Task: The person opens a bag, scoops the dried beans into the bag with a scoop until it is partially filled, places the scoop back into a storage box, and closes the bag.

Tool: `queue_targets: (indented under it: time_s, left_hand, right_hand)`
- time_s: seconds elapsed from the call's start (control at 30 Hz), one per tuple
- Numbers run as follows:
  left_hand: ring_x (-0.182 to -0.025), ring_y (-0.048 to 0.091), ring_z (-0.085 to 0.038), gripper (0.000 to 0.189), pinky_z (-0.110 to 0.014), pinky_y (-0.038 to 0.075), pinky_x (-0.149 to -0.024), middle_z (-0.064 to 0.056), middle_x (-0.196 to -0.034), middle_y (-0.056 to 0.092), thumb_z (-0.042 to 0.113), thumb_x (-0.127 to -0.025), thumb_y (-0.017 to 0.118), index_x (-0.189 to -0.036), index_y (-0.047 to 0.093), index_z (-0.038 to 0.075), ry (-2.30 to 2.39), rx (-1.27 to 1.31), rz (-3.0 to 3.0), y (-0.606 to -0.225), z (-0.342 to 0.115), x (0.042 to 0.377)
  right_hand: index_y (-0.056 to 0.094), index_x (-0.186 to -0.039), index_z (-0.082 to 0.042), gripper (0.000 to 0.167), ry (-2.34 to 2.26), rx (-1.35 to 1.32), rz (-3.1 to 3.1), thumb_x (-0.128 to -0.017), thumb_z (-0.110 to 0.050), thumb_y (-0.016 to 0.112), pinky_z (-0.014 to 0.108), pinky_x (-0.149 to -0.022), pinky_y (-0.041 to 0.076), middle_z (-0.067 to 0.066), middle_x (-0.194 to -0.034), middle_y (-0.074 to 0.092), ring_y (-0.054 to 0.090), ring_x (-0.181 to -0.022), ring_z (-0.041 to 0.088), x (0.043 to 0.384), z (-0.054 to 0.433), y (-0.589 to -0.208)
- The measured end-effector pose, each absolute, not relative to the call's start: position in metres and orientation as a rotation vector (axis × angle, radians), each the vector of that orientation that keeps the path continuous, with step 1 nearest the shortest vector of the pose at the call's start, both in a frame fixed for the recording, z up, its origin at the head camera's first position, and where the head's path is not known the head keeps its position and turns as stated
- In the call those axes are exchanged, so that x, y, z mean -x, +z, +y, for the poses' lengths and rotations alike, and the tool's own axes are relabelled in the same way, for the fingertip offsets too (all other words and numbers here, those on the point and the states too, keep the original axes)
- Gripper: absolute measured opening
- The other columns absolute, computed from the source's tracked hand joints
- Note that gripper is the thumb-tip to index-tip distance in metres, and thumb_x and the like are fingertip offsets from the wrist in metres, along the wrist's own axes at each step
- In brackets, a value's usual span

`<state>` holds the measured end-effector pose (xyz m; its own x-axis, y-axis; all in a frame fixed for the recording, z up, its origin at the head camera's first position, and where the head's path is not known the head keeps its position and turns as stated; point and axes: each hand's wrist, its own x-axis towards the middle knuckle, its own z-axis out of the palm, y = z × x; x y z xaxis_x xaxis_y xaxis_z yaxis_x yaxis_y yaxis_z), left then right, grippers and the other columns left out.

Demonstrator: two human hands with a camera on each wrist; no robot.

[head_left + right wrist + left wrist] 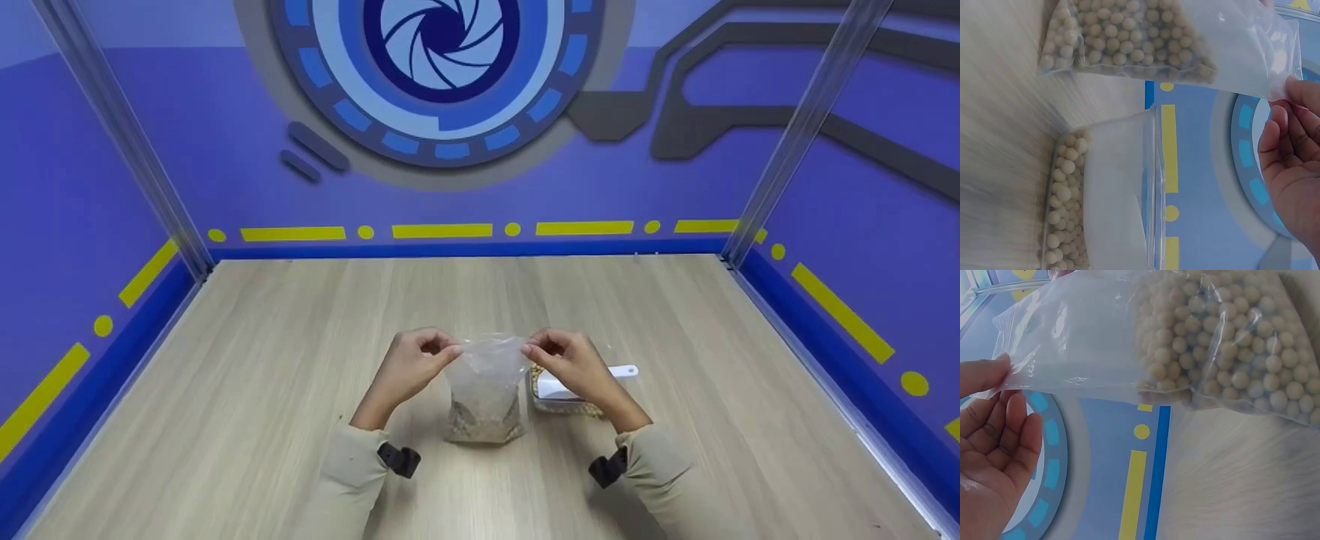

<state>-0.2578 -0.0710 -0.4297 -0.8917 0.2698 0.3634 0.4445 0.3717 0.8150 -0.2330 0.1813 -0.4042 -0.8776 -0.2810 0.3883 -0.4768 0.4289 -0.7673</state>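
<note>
A clear plastic zip bag [486,401] stands upright on the table, its lower half filled with small round beige balls [1230,343]. My left hand [411,367] pinches the bag's top left corner between thumb and forefinger, as the left wrist view also shows. At the opposite top corner, my right hand [576,367] pinches the plastic the same way. The top edge is stretched between the two hands. Below and behind the right hand sits a clear container [1154,169] with more beige balls [1064,214] and a white scoop [555,388] lying in it.
The wood-grain table [262,360] reaches back to a blue wall [225,150] with yellow marks. Side walls with metal corner posts [806,127] enclose it left and right. The container stands just right of the bag, and its scoop handle [625,371] sticks out to the right.
</note>
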Motion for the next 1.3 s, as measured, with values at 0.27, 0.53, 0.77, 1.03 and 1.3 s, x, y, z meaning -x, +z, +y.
queue_targets:
  time_s: [0.27, 0.53, 0.77, 1.03, 1.3]
  left_hand:
    - [-0.071, 0.057, -0.009, 0.01, -0.023, 0.047, -0.066, -0.001, -0.074, 0.065, 0.013, -0.086, 0.07, -0.078, 0.068, 0.009, -1.478, 0.663, -2.431, -0.431, -0.074, 0.257]
    - [-0.073, 0.055, -0.01, 0.005, -0.023, 0.047, -0.069, -0.002, -0.077, 0.061, 0.01, -0.089, 0.066, -0.085, 0.069, 0.008, -1.538, 0.686, -2.414, -0.436, -0.07, 0.258]
    - [-0.079, 0.061, -0.014, 0.008, -0.026, 0.049, -0.071, -0.006, -0.084, 0.068, 0.014, -0.088, 0.068, -0.091, 0.072, 0.007, -1.569, 0.677, -2.411, -0.437, -0.065, 0.256]
    - [-0.076, 0.061, -0.013, 0.008, -0.024, 0.049, -0.07, -0.004, -0.08, 0.07, 0.013, -0.086, 0.07, -0.087, 0.073, 0.006, -1.468, 0.668, -2.392, -0.436, -0.063, 0.255]
    - [-0.073, 0.061, -0.012, 0.005, -0.024, 0.05, -0.07, -0.003, -0.077, 0.07, 0.01, -0.085, 0.07, -0.083, 0.073, 0.006, -1.423, 0.669, -2.377, -0.435, -0.063, 0.255]
  right_hand:
    - [0.068, -0.082, 0.006, 0.008, 1.383, -0.676, -2.44, -0.087, 0.0, 0.065, 0.019, -0.058, 0.04, 0.012, -0.072, 0.065, 0.047, -0.064, 0.001, 0.232, 0.178, -0.407]
    - [0.068, -0.086, 0.006, 0.008, 1.396, -0.731, -2.464, -0.088, 0.0, 0.064, 0.019, -0.057, 0.038, 0.012, -0.073, 0.064, 0.045, -0.063, 0.001, 0.234, 0.18, -0.407]
    - [0.069, -0.09, 0.005, 0.01, 1.435, -0.727, -2.496, -0.088, -0.003, 0.065, 0.016, -0.057, 0.036, 0.011, -0.075, 0.064, 0.045, -0.063, 0.003, 0.235, 0.178, -0.405]
    - [0.068, -0.084, 0.007, 0.009, 1.426, -0.687, -2.47, -0.087, -0.001, 0.065, 0.016, -0.057, 0.035, 0.009, -0.07, 0.06, 0.043, -0.063, 0.003, 0.233, 0.173, -0.406]
    - [0.067, -0.082, 0.006, 0.008, 1.391, -0.714, -2.439, -0.086, 0.0, 0.066, 0.016, -0.056, 0.034, 0.008, -0.068, 0.059, 0.042, -0.062, 0.002, 0.233, 0.172, -0.408]
